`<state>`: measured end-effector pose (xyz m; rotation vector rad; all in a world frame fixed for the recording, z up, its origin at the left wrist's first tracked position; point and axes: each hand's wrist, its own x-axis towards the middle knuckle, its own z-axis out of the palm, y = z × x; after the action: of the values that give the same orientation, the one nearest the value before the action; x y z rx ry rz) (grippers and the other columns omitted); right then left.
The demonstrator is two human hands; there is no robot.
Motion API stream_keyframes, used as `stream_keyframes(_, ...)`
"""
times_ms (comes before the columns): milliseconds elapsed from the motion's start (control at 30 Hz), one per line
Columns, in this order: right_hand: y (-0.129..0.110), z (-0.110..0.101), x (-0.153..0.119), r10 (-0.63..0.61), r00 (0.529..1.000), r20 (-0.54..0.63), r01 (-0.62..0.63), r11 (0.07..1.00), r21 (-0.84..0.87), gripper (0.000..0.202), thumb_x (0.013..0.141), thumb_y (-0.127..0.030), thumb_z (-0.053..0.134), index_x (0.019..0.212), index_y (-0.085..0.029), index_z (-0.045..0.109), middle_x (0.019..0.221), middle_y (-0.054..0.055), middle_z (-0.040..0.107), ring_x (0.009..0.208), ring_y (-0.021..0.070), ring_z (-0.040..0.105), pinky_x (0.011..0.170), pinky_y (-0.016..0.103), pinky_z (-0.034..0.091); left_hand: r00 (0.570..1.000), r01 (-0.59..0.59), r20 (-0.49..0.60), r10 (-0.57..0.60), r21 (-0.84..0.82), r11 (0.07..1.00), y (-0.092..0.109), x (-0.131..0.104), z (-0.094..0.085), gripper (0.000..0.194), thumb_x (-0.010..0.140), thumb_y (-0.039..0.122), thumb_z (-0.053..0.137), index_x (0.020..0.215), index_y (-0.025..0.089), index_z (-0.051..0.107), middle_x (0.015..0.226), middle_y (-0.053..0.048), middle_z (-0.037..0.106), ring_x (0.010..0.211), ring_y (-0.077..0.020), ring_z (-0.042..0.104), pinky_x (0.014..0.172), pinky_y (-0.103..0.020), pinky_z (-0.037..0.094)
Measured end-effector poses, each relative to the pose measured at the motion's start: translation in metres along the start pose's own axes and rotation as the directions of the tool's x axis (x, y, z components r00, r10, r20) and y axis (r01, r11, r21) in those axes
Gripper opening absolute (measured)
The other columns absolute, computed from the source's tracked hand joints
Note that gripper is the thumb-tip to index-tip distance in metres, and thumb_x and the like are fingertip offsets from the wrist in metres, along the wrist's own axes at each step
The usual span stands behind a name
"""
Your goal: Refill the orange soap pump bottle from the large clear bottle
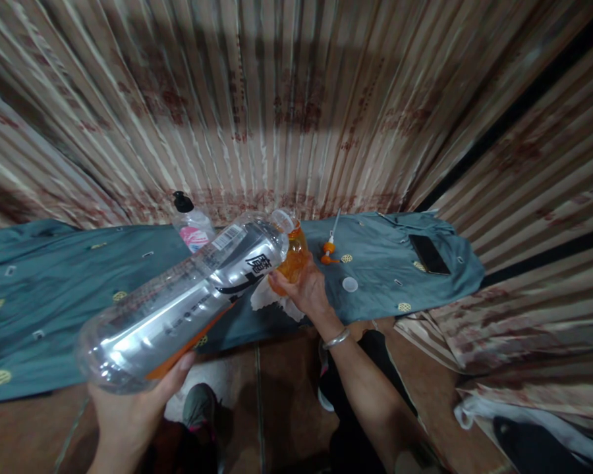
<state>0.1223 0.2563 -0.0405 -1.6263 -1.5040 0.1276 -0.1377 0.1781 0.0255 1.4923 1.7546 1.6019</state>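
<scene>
My left hand (138, 401) is wrapped under the base of a large clear plastic bottle (178, 309) with a silver and orange label. This bottle is tilted, its neck up and to the right, with its mouth at the top of an orange bottle (295, 260). Around the orange bottle my right hand (309, 286) is closed. A crumpled white tissue (267, 299) lies beneath that bottle. Just right of it, an orange pump head (329, 250) with a thin tube rests on the cloth, and a small white cap (350, 284) lies nearer me. Whether liquid is flowing cannot be made out.
A clear pump bottle (195, 227) with a black top and pink label stands behind the large bottle. A black phone (429, 254) lies on the right of the teal cloth (385, 289). Pleated curtains (296, 99) hang behind and at the right.
</scene>
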Motion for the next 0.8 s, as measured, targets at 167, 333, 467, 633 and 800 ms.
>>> stream_keyframes(167,0.0,0.0,0.001,-0.012,1.0,0.002,0.012,1.0,0.005,0.075,0.075,-0.045,0.082,0.133,-0.012,0.049,0.112,0.016,0.075,0.102,0.0301,0.074,0.088,0.04,0.061,0.989,0.148,-0.019,-0.15,-0.069,0.987,0.014,0.001,0.004,0.09,0.028,0.044,0.089,0.111,0.016,0.068,0.101,-0.012,0.068,0.115,-0.0454,0.061,0.111,-0.072,0.036)
stream_keyframes(333,0.001,0.0,0.0,0.005,1.0,0.006,-0.005,1.0,0.009,0.067,0.077,-0.046,0.08,0.127,-0.012,0.051,0.108,0.015,0.075,0.098,0.0297,0.075,0.086,0.04,0.061,0.99,0.136,-0.02,-0.139,-0.099,0.986,0.017,0.002,0.006,0.092,0.028,0.041,0.089,0.114,0.016,0.068,0.113,-0.015,0.068,0.125,-0.0481,0.056,0.113,-0.072,0.033)
stream_keyframes(467,0.002,0.001,-0.001,0.004,1.0,0.003,-0.004,1.0,0.028,0.063,0.078,-0.045,0.078,0.127,-0.016,0.05,0.108,0.014,0.075,0.101,0.0302,0.075,0.088,0.043,0.061,0.995,0.099,-0.007,-0.1,-0.082,0.992,0.007,0.0,0.002,0.102,0.032,0.045,0.09,0.125,0.013,0.063,0.121,-0.018,0.067,0.125,-0.0463,0.057,0.113,-0.071,0.034)
stream_keyframes(633,0.002,0.002,-0.001,0.024,1.0,0.002,-0.024,0.999,0.023,0.064,0.076,-0.044,0.079,0.127,-0.018,0.049,0.107,0.014,0.075,0.1,0.0317,0.075,0.086,0.046,0.061,0.996,0.071,0.061,-0.065,-0.093,0.993,-0.002,-0.001,0.0,0.106,0.038,0.045,0.093,0.133,0.012,0.058,0.129,-0.02,0.066,0.122,-0.0411,0.062,0.114,-0.064,0.038)
stream_keyframes(800,0.001,-0.001,0.0,0.024,1.0,0.007,-0.024,1.0,0.0,0.065,0.077,-0.05,0.077,0.126,-0.015,0.051,0.11,0.016,0.075,0.102,0.0312,0.074,0.087,0.044,0.061,0.997,0.082,0.019,-0.08,-0.128,0.988,0.004,-0.001,0.003,0.09,0.038,0.046,0.092,0.118,0.013,0.067,0.115,-0.017,0.072,0.113,-0.0408,0.066,0.112,-0.068,0.038)
